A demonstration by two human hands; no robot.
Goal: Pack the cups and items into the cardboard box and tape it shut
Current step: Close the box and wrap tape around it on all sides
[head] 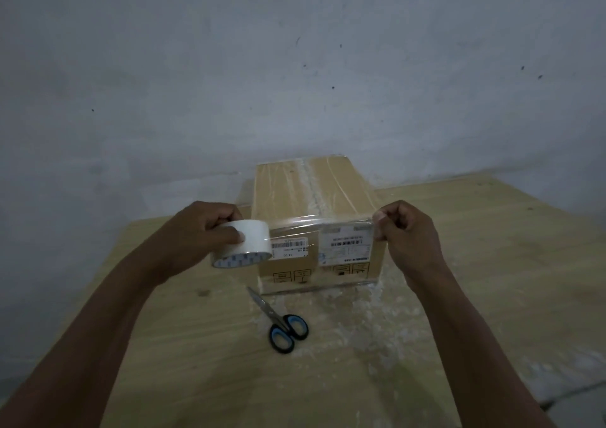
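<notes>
Wooden table point(459, 345), closed cardboard box point(311, 195) at far edge, scissors point(278, 319) near

Black-and-blue-handled scissors point(269, 309) lying closed on scuffed wooden table point(459, 263), grey wall point(295, 67) behind

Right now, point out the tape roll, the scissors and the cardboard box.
tape roll point(254, 239), head view, white outer face.
scissors point(275, 317), head view, blades near the pivot.
cardboard box point(288, 195), head view, taped top face.
</notes>
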